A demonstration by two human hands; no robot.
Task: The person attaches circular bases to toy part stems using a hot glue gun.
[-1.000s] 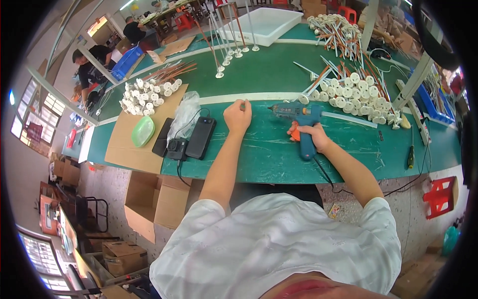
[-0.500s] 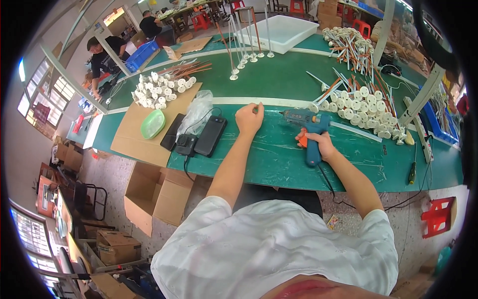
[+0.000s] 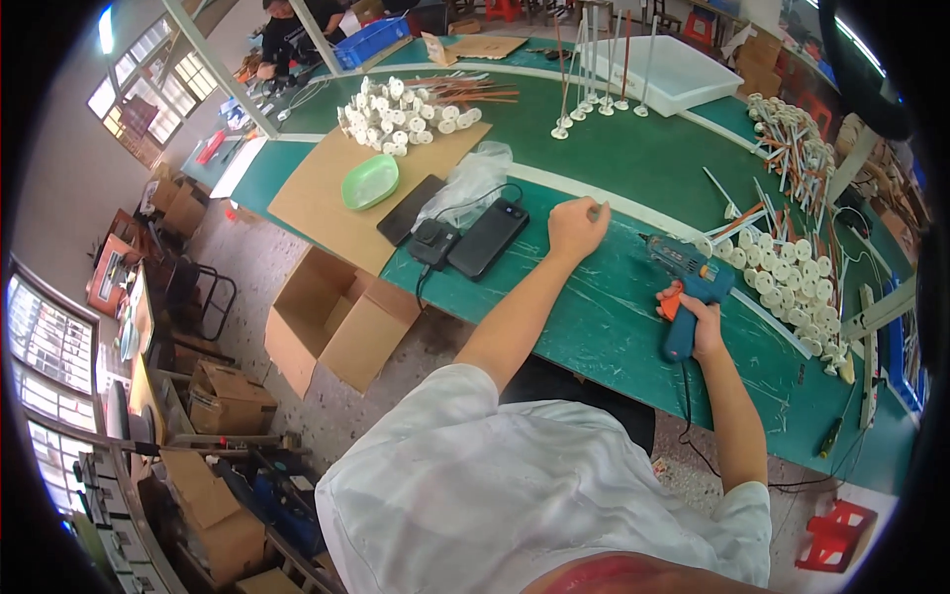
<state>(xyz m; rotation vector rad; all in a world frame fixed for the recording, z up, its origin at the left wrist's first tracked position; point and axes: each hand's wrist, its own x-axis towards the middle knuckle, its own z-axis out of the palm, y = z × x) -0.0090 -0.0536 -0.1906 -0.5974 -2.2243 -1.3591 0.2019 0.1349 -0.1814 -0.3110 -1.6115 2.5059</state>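
My right hand (image 3: 701, 317) grips the handle of a blue glue gun (image 3: 685, 277) with an orange trigger, its nozzle lying toward the left on the green table (image 3: 594, 317). My left hand (image 3: 576, 226) rests on the table as a loose fist, fingertips pinched near the white strip; whether it holds something small I cannot tell. Right of the gun lies a heap of white round discs on sticks (image 3: 792, 282). A black cord (image 3: 693, 416) hangs from the gun over the table's front edge.
Black phones and a charger (image 3: 465, 238) lie left of my left hand beside a clear plastic bag (image 3: 470, 178), a green bowl (image 3: 370, 181) and cardboard sheet (image 3: 327, 198). Upright sticks (image 3: 594, 69), a white tray (image 3: 673, 69) stand behind. Open cartons (image 3: 336, 317) sit on the floor. Another person (image 3: 297, 30) works far off.
The view has swung so the table sits more to the right. My left hand has closed into a fist; the right hand keeps the glue gun in much the same spot.
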